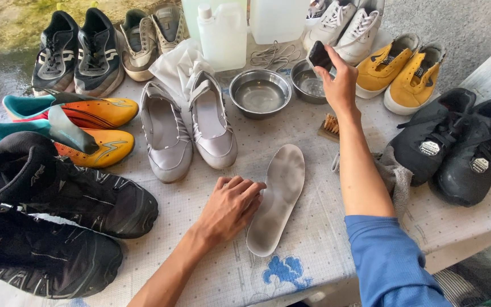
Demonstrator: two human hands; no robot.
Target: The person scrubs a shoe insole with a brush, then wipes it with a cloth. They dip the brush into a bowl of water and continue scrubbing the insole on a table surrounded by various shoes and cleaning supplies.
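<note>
Gripped in the right hand point(341, 85): dark phone point(318, 55) (left hand point(231, 207) flat on grey insole point(277, 196)).

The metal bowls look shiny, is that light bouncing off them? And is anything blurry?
In the head view, soft daylight glints off the two metal bowls, with no harsh glare. The left hand on the insole casts only a faint shadow. The right hand holding the phone looks sharp; the edges bend slightly, and the black shoes lose detail in darkness.

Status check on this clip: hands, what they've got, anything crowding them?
Left hand flat on the grey insole, fingers closed. Right hand holds a phone up over the steel bowl. Brush and grey shoes close by.
</note>
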